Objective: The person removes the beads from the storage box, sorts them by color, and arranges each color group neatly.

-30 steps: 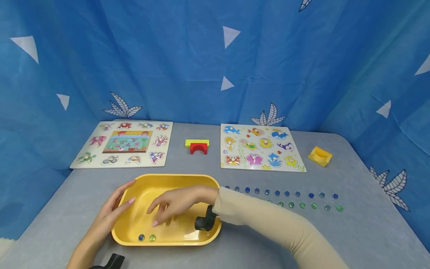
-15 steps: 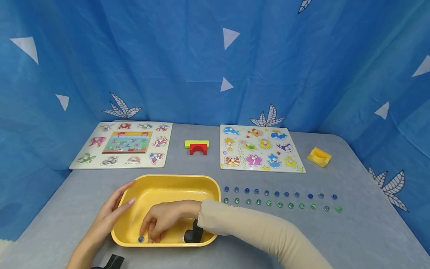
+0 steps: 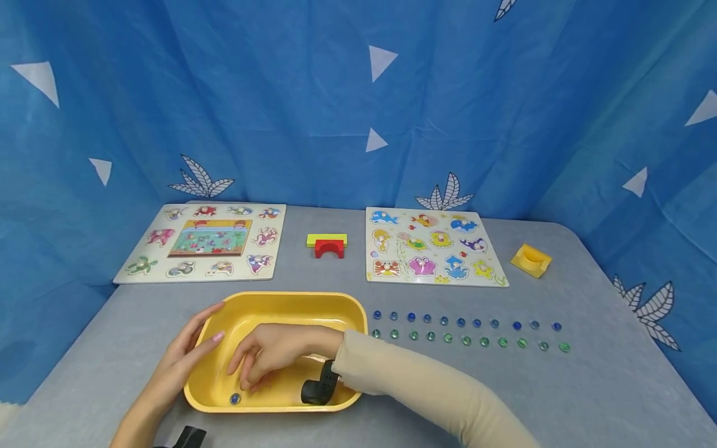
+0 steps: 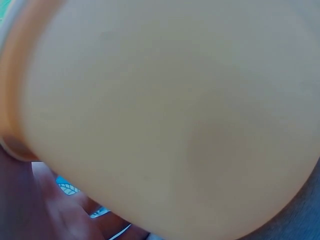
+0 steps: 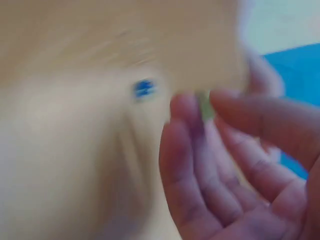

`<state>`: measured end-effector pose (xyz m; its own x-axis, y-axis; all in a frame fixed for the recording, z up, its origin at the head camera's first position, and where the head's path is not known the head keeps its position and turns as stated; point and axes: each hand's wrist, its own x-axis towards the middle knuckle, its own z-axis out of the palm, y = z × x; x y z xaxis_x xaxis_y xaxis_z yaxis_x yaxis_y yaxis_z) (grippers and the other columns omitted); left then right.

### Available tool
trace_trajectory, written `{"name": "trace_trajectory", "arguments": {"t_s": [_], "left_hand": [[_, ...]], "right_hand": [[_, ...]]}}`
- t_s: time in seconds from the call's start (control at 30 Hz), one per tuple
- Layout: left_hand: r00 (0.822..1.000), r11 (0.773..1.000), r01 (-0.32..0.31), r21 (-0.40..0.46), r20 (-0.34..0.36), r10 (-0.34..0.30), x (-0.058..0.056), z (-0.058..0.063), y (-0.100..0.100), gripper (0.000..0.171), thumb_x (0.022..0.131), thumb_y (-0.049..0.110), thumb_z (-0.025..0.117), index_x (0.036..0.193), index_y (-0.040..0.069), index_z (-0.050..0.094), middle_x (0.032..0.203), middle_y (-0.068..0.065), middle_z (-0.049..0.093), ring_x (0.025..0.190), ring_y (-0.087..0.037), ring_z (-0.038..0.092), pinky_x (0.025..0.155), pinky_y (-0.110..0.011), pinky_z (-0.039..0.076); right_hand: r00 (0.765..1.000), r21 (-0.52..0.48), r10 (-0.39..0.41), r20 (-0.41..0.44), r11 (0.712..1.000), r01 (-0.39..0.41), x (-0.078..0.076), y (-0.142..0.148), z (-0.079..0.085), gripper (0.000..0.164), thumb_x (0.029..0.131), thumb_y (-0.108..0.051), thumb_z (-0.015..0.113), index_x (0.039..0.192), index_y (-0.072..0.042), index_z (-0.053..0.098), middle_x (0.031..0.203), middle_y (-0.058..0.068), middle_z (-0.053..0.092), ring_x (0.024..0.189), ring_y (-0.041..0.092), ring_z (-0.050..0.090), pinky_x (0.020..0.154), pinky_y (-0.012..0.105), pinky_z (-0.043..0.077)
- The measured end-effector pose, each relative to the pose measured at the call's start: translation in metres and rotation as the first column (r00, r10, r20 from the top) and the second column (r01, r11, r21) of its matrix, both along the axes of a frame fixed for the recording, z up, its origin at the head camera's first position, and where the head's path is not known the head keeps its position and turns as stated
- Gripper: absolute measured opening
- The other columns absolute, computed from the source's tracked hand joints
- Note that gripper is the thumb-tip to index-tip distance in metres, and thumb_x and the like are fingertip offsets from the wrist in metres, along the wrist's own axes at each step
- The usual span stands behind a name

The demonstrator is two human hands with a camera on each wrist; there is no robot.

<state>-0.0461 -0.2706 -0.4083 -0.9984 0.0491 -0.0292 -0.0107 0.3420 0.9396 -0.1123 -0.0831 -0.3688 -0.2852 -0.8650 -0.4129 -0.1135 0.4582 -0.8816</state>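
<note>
A yellow plastic tub (image 3: pixel 299 294) stands on the grey table. My left hand (image 3: pixel 180 359) grips its left end, thumb over the rim and fingers outside. In the left wrist view the tub's wall (image 4: pixel 165 110) fills most of the picture, with fingers showing partly behind it. Inside the tub, my right hand (image 3: pixel 271 353) pinches a green marble (image 5: pixel 206 106) between thumb and fingertips; the head view hides that marble. One blue marble (image 3: pixel 235 398) lies on the tub floor near the front left corner, just left of and below the right hand.
Right of the tub run a row of blue marbles (image 3: pixel 461 322) and a row of green marbles (image 3: pixel 466 340). Two sea-animal peg puzzles, left (image 3: pixel 210 239) and right (image 3: pixel 435 247), lie farther back. Red (image 3: pixel 329 247), lime (image 3: pixel 311 239) and yellow (image 3: pixel 531 261) blocks stand there too.
My right hand has gone down to the tub's front left, picked up the green marble beside the blue one, and risen slightly with it. The left hand stays on the rim.
</note>
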Motion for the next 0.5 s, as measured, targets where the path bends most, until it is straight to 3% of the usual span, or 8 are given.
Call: {"name": "trace_trajectory", "arguments": {"t_s": [0.03, 0.1, 0.2, 0.3, 0.37, 0.5], "left_hand": [[1.000, 1.000, 0.002, -0.008, 0.002, -0.002, 0.000, 0.000, 0.000, 0.051, 0.095, 0.027, 0.044, 0.142, 0.025, 0.024, 0.147, 0.011, 0.021, 0.140, -0.010, 0.001, 0.089, 0.004, 0.016], [1.000, 1.000, 0.004, -0.003, 0.011, -0.004, 0.000, 0.001, 0.001, 0.052, 0.095, 0.027, 0.044, 0.142, 0.026, 0.024, 0.148, 0.010, 0.019, 0.141, -0.016, -0.001, 0.096, 0.000, 0.014], [1.000, 1.000, -0.007, -0.028, 0.026, 0.008, 0.000, 0.001, 0.001, 0.052, 0.095, 0.030, 0.044, 0.142, 0.027, 0.023, 0.149, 0.008, 0.018, 0.141, -0.019, 0.001, 0.093, 0.001, 0.018], [0.999, 0.999, -0.018, -0.049, 0.030, 0.019, -0.001, 0.002, 0.001, 0.052, 0.094, 0.032, 0.044, 0.142, 0.028, 0.023, 0.149, 0.006, 0.019, 0.140, -0.010, 0.005, 0.092, 0.002, 0.020], [1.000, 0.998, -0.022, -0.065, 0.021, 0.023, -0.001, 0.001, 0.001, 0.052, 0.094, 0.032, 0.044, 0.142, 0.028, 0.024, 0.148, 0.007, 0.020, 0.137, -0.001, 0.009, 0.085, 0.005, 0.021], [1.000, 0.998, -0.018, -0.061, 0.000, 0.018, -0.001, 0.001, 0.000, 0.051, 0.095, 0.030, 0.044, 0.142, 0.026, 0.025, 0.147, 0.008, 0.022, 0.129, 0.014, 0.013, 0.086, 0.006, 0.020]], "right_hand": [[1.000, -0.026, -0.012, -0.013, 1.000, 0.011, -0.002, 0.002, 0.004, 0.023, 0.081, 0.000, 0.061, 0.104, -0.001, 0.063, 0.076, 0.007, 0.068, 0.063, 0.004, 0.060, 0.063, 0.018, 0.051], [0.998, -0.078, -0.026, -0.049, 0.997, 0.022, -0.006, 0.009, 0.012, 0.020, 0.083, -0.003, 0.061, 0.103, 0.000, 0.065, 0.079, 0.006, 0.068, 0.066, 0.004, 0.062, 0.067, 0.019, 0.052], [0.996, -0.164, -0.061, -0.067, 0.985, 0.049, -0.016, 0.024, 0.027, 0.019, 0.084, -0.008, 0.061, 0.101, -0.001, 0.066, 0.084, 0.007, 0.069, 0.075, 0.011, 0.065, 0.074, 0.024, 0.053], [0.990, -0.248, -0.109, -0.085, 0.965, 0.085, -0.028, 0.047, 0.041, 0.022, 0.084, -0.011, 0.063, 0.104, -0.001, 0.066, 0.090, 0.009, 0.069, 0.083, 0.017, 0.066, 0.080, 0.030, 0.052], [0.983, -0.295, -0.154, -0.104, 0.948, 0.117, -0.035, 0.066, 0.049, 0.025, 0.083, -0.010, 0.063, 0.106, -0.001, 0.065, 0.094, 0.011, 0.069, 0.086, 0.021, 0.065, 0.082, 0.031, 0.051], [0.945, -0.344, -0.297, -0.136, 0.909, 0.237, -0.045, 0.110, 0.059, 0.026, 0.082, -0.011, 0.065, 0.106, -0.001, 0.064, 0.098, 0.014, 0.068, 0.088, 0.021, 0.064, 0.082, 0.028, 0.051]]}}
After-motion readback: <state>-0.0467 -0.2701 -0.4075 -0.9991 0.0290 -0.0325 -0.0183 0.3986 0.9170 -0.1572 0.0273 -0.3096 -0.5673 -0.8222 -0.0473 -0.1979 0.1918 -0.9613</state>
